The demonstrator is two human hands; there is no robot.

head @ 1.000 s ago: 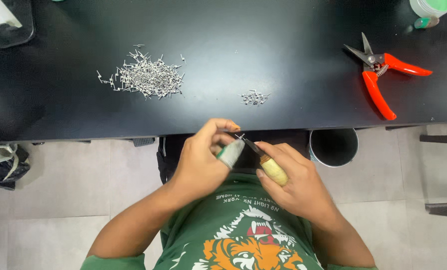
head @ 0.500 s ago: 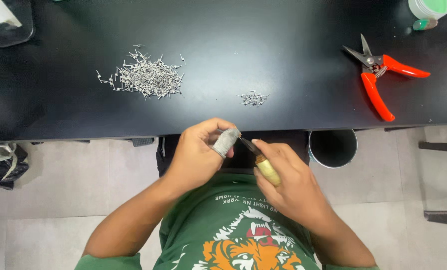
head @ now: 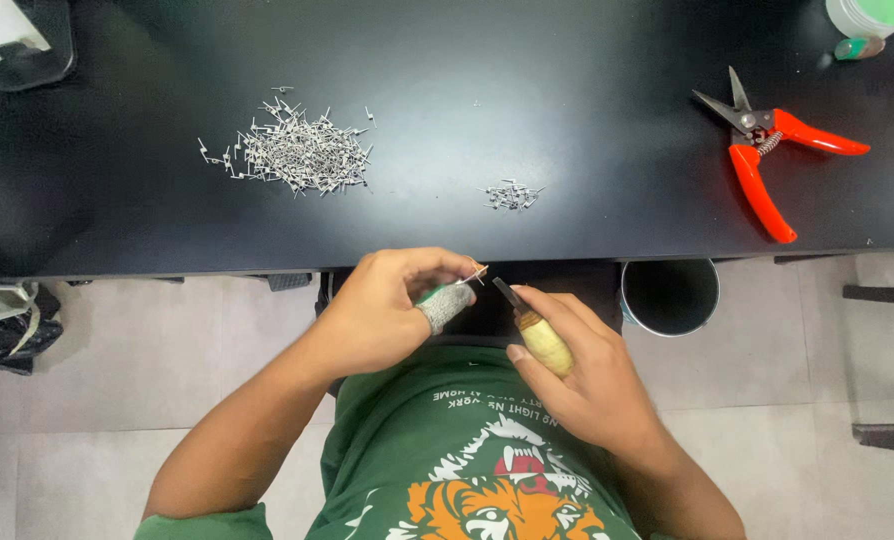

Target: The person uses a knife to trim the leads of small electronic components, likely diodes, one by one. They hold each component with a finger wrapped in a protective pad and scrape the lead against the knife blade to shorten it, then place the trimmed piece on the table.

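Black counter [head: 527, 120] carries a big pile of metal pins [head: 292, 152], a small pin cluster [head: 512, 195], red-handled snips [head: 772, 150]. Below its edge, right hand [head: 577, 375] grip clenched on yellow-handled knife [head: 537, 330]; left hand [head: 387, 310], grey thumb guard [head: 445, 303], pinches one pin [head: 473, 276].

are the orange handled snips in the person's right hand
No, the orange-handled snips lie on the black table, while the right hand holds a small yellow-handled knife.
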